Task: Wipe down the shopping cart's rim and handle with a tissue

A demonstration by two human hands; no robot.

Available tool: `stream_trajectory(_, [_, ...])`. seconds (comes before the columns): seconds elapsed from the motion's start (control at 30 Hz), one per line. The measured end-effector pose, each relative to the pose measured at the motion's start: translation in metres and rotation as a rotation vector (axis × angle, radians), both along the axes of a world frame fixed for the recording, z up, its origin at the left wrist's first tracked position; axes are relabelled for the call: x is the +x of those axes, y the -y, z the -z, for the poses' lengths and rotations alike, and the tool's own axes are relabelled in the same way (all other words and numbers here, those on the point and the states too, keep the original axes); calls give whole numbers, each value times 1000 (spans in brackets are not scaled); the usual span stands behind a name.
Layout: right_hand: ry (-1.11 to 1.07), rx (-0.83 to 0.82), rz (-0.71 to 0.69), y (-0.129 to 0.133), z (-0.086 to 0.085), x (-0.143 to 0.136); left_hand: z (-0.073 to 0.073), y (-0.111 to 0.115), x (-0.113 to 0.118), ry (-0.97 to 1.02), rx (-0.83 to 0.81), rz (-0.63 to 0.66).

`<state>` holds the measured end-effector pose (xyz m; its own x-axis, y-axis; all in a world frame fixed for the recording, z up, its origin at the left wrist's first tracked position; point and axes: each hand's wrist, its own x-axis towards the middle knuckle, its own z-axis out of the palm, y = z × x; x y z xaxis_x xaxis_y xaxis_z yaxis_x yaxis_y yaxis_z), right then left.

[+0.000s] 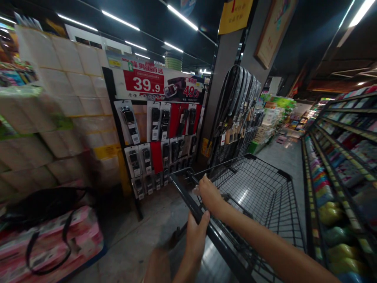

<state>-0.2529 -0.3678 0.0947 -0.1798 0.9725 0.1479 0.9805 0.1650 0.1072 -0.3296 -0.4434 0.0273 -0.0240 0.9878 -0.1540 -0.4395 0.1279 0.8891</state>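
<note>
A dark wire shopping cart [259,192] stands in front of me, angled up and to the right. My left hand [196,232] is closed around its dark handlebar [222,245], thumb on top. My right hand [209,196] reaches across, just beyond the bar at the near end of the basket. Its fingers are bent closed, and a small whitish thing [196,190] shows at the fingertips; its kind is too unclear to name. Through the wires of the basket the grey floor shows.
Ahead stands a rack of packaged belts [165,122] under a price sign [153,84]. Long black covers [237,98] hang on a pillar. Stacked paper packs [67,78] and a black bag [44,206] on pink packs [79,236] lie left. Shelves [341,157] line the right.
</note>
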Motion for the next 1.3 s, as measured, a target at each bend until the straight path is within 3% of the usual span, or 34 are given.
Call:
stream_trajectory(0.2, [29,23,-77,-44,3,-20,-5,5,-4,-30,-12,22])
stream_trajectory(0.37, [30,11,-43,-50,14,-21,2,0,-2,-49,10,-9])
stream_trajectory(0.6, [72,5,-58,-28,12,-13,6,-4,-4,-52,34,2])
stream_trajectory(1.1, [261,21,-177,28,13,3,-16,-2,-14,-34,-17,145])
stream_trajectory(1.3, [145,65,-284,73,-7,27,-19,1,-16,-69,-36,139])
